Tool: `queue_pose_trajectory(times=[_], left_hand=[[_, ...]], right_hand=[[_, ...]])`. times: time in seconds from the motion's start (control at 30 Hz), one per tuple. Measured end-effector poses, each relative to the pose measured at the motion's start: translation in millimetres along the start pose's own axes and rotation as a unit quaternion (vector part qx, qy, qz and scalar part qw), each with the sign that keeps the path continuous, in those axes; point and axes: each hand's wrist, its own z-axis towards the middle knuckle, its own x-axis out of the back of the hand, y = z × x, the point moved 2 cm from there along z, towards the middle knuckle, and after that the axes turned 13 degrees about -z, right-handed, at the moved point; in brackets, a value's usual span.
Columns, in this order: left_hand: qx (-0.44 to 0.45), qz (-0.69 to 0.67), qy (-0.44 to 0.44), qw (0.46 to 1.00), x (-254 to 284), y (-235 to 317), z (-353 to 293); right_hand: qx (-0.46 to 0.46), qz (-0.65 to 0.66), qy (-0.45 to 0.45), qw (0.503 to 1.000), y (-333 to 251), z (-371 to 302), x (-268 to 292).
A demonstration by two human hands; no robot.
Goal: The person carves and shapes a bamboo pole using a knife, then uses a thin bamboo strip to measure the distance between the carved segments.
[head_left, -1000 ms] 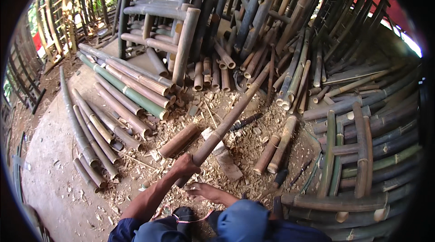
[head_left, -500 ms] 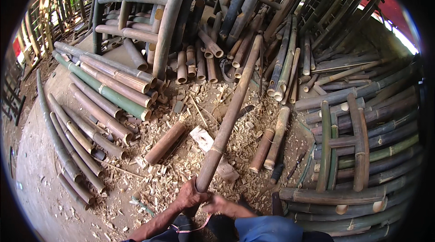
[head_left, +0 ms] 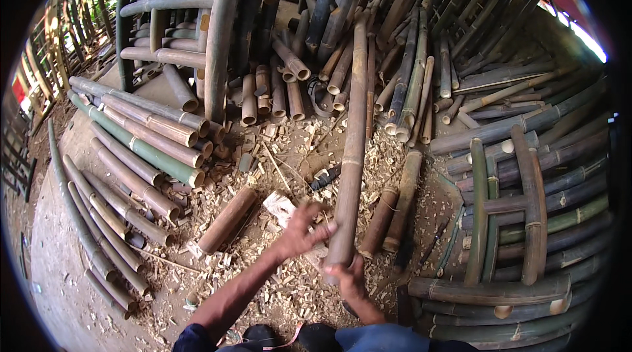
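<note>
A long brown bamboo pole (head_left: 349,161) stands slanted in front of me, its near end low and its far end up among the stacked bamboo. My right hand (head_left: 352,279) is wrapped round the near end from the right and below. On the pole's left side, my left hand (head_left: 299,232) is open, fingers spread, with the fingertips close to or touching the bamboo; which of the two I cannot tell. Beneath that hand a pale wood block (head_left: 280,207) lies partly hidden. A dark-handled tool (head_left: 324,178) rests just left of the pole.
Wood chips (head_left: 263,286) cover the ground. A short bamboo piece (head_left: 228,219) lies left of the block; two more bamboo pieces (head_left: 403,200) lie to the right. Cut bamboo lengths (head_left: 141,128) line the left side. Bamboo frames (head_left: 503,207) and stacked poles fill the right side and back.
The pole's near end has swung right, leaving it steeper in view. My left hand has let go and spread its fingers; my right hand has taken hold of the near end.
</note>
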Motion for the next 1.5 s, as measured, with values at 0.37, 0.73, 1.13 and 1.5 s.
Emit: queue_pose_trajectory(times=[0.37, 0.73, 1.13, 1.5], left_hand=[[0.036, 0.414, 0.145, 0.898, 18, -92, 72], [0.018, 0.385, 0.161, 0.909, 16, -91, 81], [0.034, 0.400, 0.164, 0.901, 29, -101, 72], [0.042, 0.406, 0.173, 0.896, 32, -102, 73]], right_hand=[[0.046, -0.088, 0.074, 0.992, 37, 117, 45], [0.181, -0.205, 0.243, 0.931, -40, 469, 111], [0.094, -0.587, 0.195, 0.780, -87, 536, 50], [0.001, -0.513, 0.213, 0.831, -25, 568, 35]])
